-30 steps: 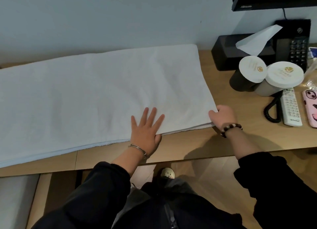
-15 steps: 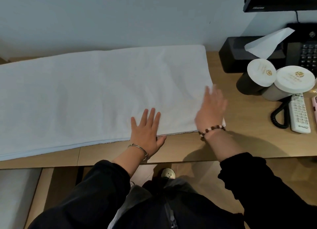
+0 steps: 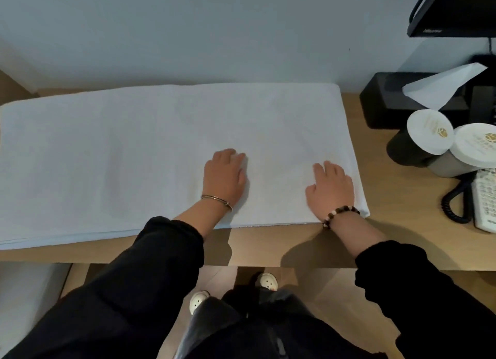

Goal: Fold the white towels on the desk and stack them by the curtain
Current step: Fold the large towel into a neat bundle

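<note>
Nearest me I see black sleeves point(image 3: 166, 254) and pale perforated shoes point(image 3: 268, 280) on the floor below the worktop point(image 3: 402, 224), a smooth light-wood slab. The left hand point(image 3: 224, 178), with a thin metal bangle point(image 3: 216, 199) at the wrist, lies palm-down on the white towel point(image 3: 120, 157), its fingers point(image 3: 228, 156) straight and gripping nothing. The right hand point(image 3: 331, 189), which wears a beaded bracelet point(image 3: 341, 215), presses flat near the towel's right end, equally relaxed. The towel is a long, soft, folded rectangle that reaches back to the wall. Farther right stand two paper-lidded cups point(image 3: 429, 131) and a black tissue box point(image 3: 381, 103).
</note>
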A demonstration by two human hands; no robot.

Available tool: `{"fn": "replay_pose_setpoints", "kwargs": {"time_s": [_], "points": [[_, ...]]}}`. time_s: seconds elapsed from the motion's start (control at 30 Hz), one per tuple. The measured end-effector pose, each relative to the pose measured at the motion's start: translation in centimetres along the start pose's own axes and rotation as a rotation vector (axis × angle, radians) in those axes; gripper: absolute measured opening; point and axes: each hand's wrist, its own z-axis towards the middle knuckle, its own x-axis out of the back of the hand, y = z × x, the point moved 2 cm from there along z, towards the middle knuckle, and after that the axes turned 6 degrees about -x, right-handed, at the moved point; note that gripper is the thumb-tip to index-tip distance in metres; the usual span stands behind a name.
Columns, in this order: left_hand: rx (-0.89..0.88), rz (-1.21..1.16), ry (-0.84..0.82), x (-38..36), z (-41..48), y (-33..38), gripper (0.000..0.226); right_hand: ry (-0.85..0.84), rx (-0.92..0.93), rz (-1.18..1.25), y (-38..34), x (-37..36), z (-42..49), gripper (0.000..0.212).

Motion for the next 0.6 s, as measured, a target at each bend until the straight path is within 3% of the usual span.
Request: {"fn": "replay_pose_setpoints", "kwargs": {"time_s": [0.1, 0.23, 0.3, 0.37, 0.5, 0.53, 0.6], "points": [[0.167, 0.149, -0.153, -1.2, 1.5, -2.3, 0.056, -0.014, -0.05, -0.116, -0.5, 1.8, 0.4, 0.033], [0.163, 0.215, -0.196, -3.2, 1.5, -3.2, 0.061, -0.117, -0.102, -0.125, -1.7, 4.4, 2.6, 0.021], [0.162, 0.228, -0.17, -3.6, 1.5, -3.4, 0.064, 0.045, 0.051, -0.06, -4.0, 5.1, 4.1, 0.023], [0.16, 0.224, -0.141, -3.8, 1.5, -3.7, 0.067, 0.176, 0.272, 0.082, -7.3, 4.6, 5.3, 0.04], [0.165, 0.202, -0.106, -4.0, 1.7, -3.8, 0.07, -0.003, 0.604, -0.068, -9.8, 1.5, 9.0, 0.055], [0.163, 0.205, -0.1, -4.1, 1.7, -3.8, 0.07, 0.002, 0.577, -0.084, -8.7, 1.3, 10.9, 0.056], [0.164, 0.204, -0.095, -4.2, 1.7, -3.9, 0.07, 0.054, 0.343, -0.005, -5.2, 1.6, 14.9, 0.056]]}}
